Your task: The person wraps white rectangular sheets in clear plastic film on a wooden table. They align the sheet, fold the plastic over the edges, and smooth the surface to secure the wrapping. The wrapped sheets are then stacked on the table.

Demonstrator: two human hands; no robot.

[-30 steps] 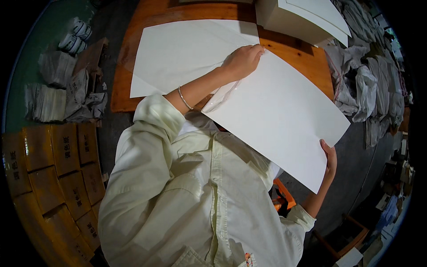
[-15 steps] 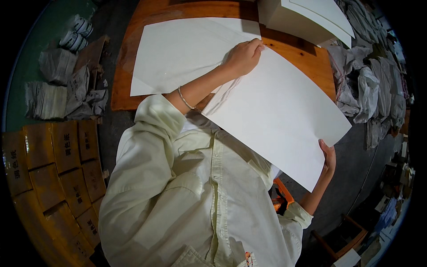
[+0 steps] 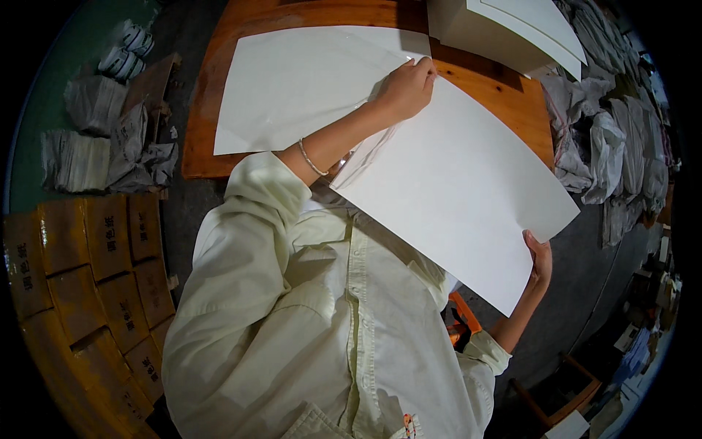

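A large white sheet of paper or thin board (image 3: 461,183) is held slanting across my front, partly over the table's right side. My left hand (image 3: 406,89), with a bracelet on the wrist, is closed at the sheet's far corner, thumb and fingertips bunched. My right hand (image 3: 540,257) grips the sheet's near right edge, thumb on top and fingers hidden beneath. The sheet bows slightly between the two. Under my left forearm a second white sheet (image 3: 292,88) lies on the wooden table (image 3: 201,146), its surface crossed by faint shiny creases that look like clear film.
At the back right stands a stack of white board (image 3: 504,36). Plastic-wrapped bundles (image 3: 77,157) and brown cartons (image 3: 110,271) sit on the floor to the left. Grey and white plastic bags (image 3: 607,146) are heaped to the right. An orange object (image 3: 464,314) shows beside my right arm.
My left hand has shifted slightly up at the sheet's corner, its thumb now more raised. My right hand and the held sheet look almost unmoved.
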